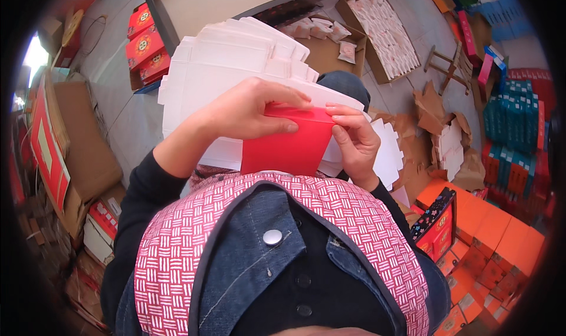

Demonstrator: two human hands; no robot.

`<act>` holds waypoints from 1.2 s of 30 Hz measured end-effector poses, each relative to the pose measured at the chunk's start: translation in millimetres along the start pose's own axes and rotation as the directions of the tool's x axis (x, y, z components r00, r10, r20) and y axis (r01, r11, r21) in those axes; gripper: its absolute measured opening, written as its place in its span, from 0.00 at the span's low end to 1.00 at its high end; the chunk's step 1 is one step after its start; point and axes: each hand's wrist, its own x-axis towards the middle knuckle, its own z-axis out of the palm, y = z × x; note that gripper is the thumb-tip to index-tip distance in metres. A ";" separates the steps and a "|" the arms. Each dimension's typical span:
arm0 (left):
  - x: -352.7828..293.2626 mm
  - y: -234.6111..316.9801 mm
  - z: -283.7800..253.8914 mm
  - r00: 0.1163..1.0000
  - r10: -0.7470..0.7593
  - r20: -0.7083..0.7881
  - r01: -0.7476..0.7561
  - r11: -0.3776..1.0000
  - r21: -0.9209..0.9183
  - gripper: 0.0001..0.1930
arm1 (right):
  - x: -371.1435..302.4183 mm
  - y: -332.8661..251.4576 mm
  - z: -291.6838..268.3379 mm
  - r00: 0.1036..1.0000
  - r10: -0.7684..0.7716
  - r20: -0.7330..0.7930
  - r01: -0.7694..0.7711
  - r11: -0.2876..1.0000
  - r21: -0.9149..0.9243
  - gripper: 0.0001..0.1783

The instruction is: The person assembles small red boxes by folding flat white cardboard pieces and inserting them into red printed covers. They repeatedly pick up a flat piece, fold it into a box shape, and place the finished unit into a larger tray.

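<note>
A bright red, rectangular piece of smooth card, apparently a folded box (286, 150), is held just above the centre of the view, toward twelve o'clock, in front of the wearer's pink-and-white patterned apron (174, 241).

The left hand (247, 106), at eleven, grasps its upper edge, thumb laid on the red face and fingers reaching across the top. The right hand (356, 138), at one to two, pinches the upper right corner between thumb and fingers.

The box is likely light and fairly stiff, a little slippery on its smooth face, and easily creased or dented if squeezed mid-panel. The safest hold is probably at the corners and folded edges, with light pressure. Its depth cannot be told.

Behind and beneath it, from ten to twelve, a stack of flat white card blanks (206, 71) fans out with stepped, notched edges that could snag a sleeve. The box's lower edge sits close against the apron, leaving little room toward six. Beyond the stack at one stands a brown cardboard carton filled with small pale wrapped packets (383, 32). Pale floor tiles (127, 121) at ten seem to offer more room, though well apart from the hands.
</note>
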 end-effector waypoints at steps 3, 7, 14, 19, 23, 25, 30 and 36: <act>-18.6 -13.2 0.9 0.988 -0.069 -0.141 0.026 0.959 -0.283 0.23 | -0.7 0.6 -7.0 0.999 -0.012 0.034 0.011 1.000 0.024 0.11; -35.4 -22.7 22.0 0.959 -0.018 -0.283 -0.033 0.984 -0.176 0.22 | -4.0 0.5 -4.0 1.000 0.001 0.007 -0.002 0.999 0.037 0.08; -41.8 -25.6 41.0 0.909 0.005 -0.417 -0.039 0.997 -0.073 0.12 | -1.9 -6.7 -16.5 0.989 -0.034 0.145 0.059 0.982 -0.178 0.12; -23.3 -15.7 17.0 0.815 -0.350 -0.461 0.034 0.824 -0.566 0.07 | 47.3 -28.6 -16.3 0.774 -0.385 0.503 0.632 0.420 -0.651 0.22; -8.8 -16.2 3.7 0.852 -0.482 -0.206 0.047 0.462 -0.885 0.14 | 92.3 -34.4 -7.9 0.665 -0.484 0.569 0.746 0.472 -0.470 0.20; -10.3 1.9 -11.1 0.813 -0.541 -0.217 0.012 0.388 -0.922 0.25 | 107.9 -33.8 -3.5 0.775 -0.437 0.457 0.614 0.692 -0.380 0.20; -25.3 -0.3 -39.9 0.823 -0.219 -0.525 -0.215 0.734 -0.644 0.26 | 122.6 -34.5 20.3 0.916 0.304 0.261 -0.369 0.894 0.255 0.20; -16.0 5.1 -56.4 0.816 -0.338 -0.469 -0.092 0.726 -0.682 0.22 | 131.4 -14.8 39.5 0.856 0.393 0.337 -0.504 0.780 0.370 0.22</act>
